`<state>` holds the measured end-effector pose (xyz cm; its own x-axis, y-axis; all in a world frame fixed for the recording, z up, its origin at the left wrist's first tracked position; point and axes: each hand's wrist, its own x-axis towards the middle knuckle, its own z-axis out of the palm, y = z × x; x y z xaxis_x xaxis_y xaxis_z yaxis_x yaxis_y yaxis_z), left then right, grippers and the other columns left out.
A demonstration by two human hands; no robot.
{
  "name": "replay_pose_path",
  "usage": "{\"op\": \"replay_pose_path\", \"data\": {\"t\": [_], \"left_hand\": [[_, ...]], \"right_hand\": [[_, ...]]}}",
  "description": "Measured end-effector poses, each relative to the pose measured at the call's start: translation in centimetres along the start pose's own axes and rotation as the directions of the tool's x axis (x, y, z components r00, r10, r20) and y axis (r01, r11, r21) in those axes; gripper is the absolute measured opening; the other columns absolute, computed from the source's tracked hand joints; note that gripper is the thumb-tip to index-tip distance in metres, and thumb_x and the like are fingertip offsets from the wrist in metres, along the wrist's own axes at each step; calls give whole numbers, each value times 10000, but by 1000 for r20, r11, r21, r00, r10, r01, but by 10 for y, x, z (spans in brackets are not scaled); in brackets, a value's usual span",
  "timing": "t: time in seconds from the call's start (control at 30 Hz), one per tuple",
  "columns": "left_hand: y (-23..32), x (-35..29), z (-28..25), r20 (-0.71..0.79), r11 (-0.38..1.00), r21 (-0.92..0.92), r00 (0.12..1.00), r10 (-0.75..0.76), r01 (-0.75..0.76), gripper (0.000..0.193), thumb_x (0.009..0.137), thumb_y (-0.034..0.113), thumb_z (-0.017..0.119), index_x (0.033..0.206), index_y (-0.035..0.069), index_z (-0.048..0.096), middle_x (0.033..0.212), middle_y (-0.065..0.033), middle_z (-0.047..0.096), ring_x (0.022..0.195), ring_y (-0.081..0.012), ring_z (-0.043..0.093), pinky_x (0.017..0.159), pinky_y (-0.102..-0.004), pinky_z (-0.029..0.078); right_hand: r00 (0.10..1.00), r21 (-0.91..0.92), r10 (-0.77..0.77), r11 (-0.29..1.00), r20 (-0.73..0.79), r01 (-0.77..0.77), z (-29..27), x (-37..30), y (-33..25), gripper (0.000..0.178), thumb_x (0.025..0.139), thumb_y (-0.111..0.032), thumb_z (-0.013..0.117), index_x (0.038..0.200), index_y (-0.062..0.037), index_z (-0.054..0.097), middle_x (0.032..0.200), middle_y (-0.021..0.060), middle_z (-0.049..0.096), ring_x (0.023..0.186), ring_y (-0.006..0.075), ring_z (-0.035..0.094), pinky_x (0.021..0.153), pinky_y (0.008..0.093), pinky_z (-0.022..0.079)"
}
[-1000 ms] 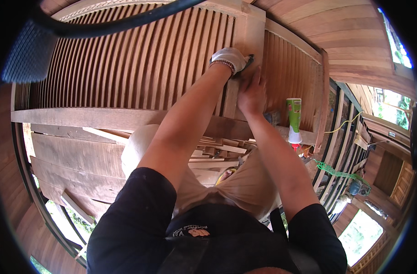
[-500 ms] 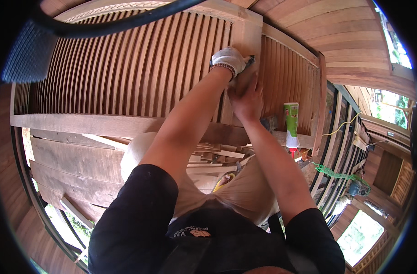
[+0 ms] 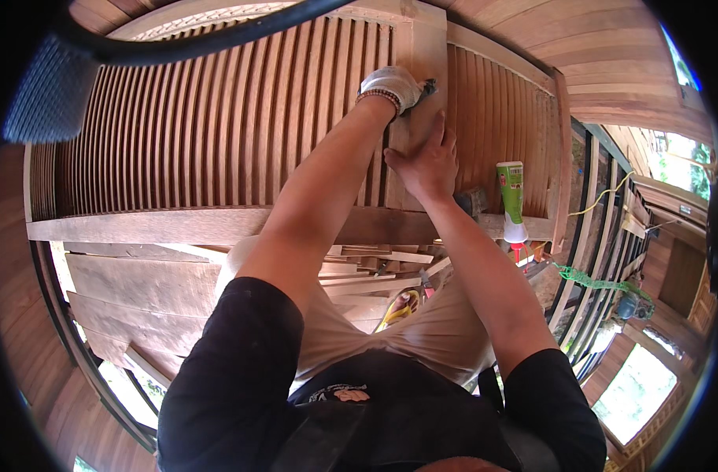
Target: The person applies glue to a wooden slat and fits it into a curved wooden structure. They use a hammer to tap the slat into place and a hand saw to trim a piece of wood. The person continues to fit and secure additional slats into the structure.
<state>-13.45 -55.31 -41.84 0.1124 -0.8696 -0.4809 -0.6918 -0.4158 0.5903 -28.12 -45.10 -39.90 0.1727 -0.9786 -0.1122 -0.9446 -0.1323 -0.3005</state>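
A slatted wooden panel (image 3: 241,126) stretches in front of me, with a wide wooden stile (image 3: 423,47) between its two slatted sections. My left hand (image 3: 390,85), in a pale work glove, is closed over this stile. A small dark thing (image 3: 428,86) shows at its fingertips; its kind is hard to tell. Bare and lower down, my right hand (image 3: 431,164) lies flat on the same stile, fingers stretched and thumb apart. Right of that hand, a green and white glue bottle (image 3: 511,200) lies over the slats and lower rail, its red nozzle toward me.
A dark block (image 3: 474,201) sits beside my right wrist. Loose wood strips (image 3: 374,271) are heaped below the panel near my legs. Off to the right hang green cord (image 3: 583,277) and a yellow cable (image 3: 607,198). A dark curved strap (image 3: 217,49) crosses the upper left.
My right hand has come away from beside the left one, its fingers now spread on the stile. The left hand stays near the same spot. The whole view has shifted slightly.
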Motion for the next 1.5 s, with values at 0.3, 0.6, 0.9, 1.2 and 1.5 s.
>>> {"op": "replay_pose_path", "data": {"t": [0.3,0.6,0.9,1.2,1.5], "left_hand": [[6,-25,8,-61,986,168,998,4,7,692,1005,617,367,1156,47,729,1204,-171,708,1150,-367,663,947,-457,532],[-75,-161,-64,295,976,-215,953,71,-6,331,1065,319,502,1274,121,665,904,-61,723,699,-88,675,612,-248,556],[-227,-272,-57,-405,933,345,913,49,103,362,960,430,535,1094,164,741,1145,-132,715,1096,-319,667,929,-461,522],[-234,-283,-50,-423,948,200,895,-145,248,376,930,412,574,1105,116,725,1110,-127,722,1131,-308,638,1005,-444,461],[-245,-282,-49,-447,967,182,891,-80,178,315,930,374,581,1074,142,739,1110,-119,713,1119,-313,631,1005,-454,451]], "right_hand": [[999,10,-15,1000,-35,16,0,-4,3,1141,690,-484,858,1556,-92,226,1418,239,432,1305,432,481,1037,556,449],[999,33,11,999,-43,-9,-3,1,17,1166,689,-566,827,1581,-102,237,1380,238,484,1286,408,510,1043,558,428],[986,87,-72,993,-149,86,35,23,46,1175,699,-626,817,1564,-52,266,1541,273,361,1395,433,406,1110,525,399],[972,-129,224,964,-63,-231,17,10,-30,1066,747,-572,789,1534,-84,260,1498,282,339,1392,446,385,1086,571,413],[975,-132,196,969,-103,-209,15,5,-37,974,774,-482,767,1509,-53,295,1453,282,404,1335,454,453,1059,546,449]]}}
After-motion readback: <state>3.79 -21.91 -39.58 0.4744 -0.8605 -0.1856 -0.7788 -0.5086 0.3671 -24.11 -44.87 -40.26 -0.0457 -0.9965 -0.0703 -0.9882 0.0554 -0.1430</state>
